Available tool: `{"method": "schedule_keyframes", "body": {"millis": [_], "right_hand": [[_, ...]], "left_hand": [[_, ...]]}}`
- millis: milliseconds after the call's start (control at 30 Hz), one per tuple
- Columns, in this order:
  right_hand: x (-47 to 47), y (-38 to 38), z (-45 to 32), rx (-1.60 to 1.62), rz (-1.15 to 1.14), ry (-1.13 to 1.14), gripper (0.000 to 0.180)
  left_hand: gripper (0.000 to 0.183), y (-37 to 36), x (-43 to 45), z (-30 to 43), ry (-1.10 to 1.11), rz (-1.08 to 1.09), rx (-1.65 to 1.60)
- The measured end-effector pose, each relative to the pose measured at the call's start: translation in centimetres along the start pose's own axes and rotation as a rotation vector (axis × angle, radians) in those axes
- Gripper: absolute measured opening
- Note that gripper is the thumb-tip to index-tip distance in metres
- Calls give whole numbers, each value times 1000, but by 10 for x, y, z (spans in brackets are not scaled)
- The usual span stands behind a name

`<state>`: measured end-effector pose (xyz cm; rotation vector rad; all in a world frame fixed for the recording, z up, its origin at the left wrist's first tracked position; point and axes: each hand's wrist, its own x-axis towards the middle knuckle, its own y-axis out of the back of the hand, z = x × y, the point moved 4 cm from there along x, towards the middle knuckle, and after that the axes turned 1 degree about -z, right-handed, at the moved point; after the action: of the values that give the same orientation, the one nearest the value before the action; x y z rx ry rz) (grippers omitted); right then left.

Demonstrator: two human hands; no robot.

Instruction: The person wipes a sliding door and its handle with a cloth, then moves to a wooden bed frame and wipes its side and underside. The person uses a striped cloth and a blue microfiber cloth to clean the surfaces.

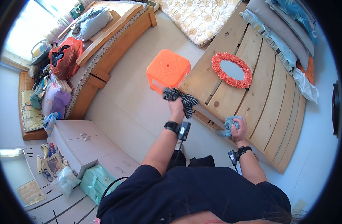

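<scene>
My left hand (176, 109) grips a bunched black-and-white striped cloth (190, 101), which hangs off both sides of the fist. It is beside the near corner of a wooden slatted bed base (251, 112), just below an orange plastic stool (168, 67). At the bed base's near edge, my right hand (240, 131) is closed around a crumpled grey-blue fuzzy cloth (230, 123). Part of that cloth droops over the edge. An oval mirror (233, 70) with a coral rose-covered frame lies on the slats, beyond both hands.
Pillows and folded bedding (280, 33) are stacked along the slats' far right side. A quilted mattress (199, 16) is at the top. To the left stand another wooden bed (115, 53) bearing a red bag (66, 57), a pale drawer cabinet (89, 145) and a mint-green box (96, 180).
</scene>
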<state>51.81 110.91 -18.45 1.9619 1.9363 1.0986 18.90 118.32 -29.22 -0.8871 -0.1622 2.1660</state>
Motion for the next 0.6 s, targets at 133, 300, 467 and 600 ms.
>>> {"method": "schedule_keyframes", "body": {"millis": [133,300,467,600], "right_hand": [[1,-1,0,-33,-15,26,20],[4,-1,1,-46,-20,27,20],[4,-2,0,-57,-25,-12,21],[4,-5,2,-91,-20,-22,21]], "left_hand": [[19,-16,26,2,18,-139,-78],[23,-16,20,-39,89,-152,100],[37,-1,29,-37,49,-108,78],[32,2,67,-5,101,-177,57]]}}
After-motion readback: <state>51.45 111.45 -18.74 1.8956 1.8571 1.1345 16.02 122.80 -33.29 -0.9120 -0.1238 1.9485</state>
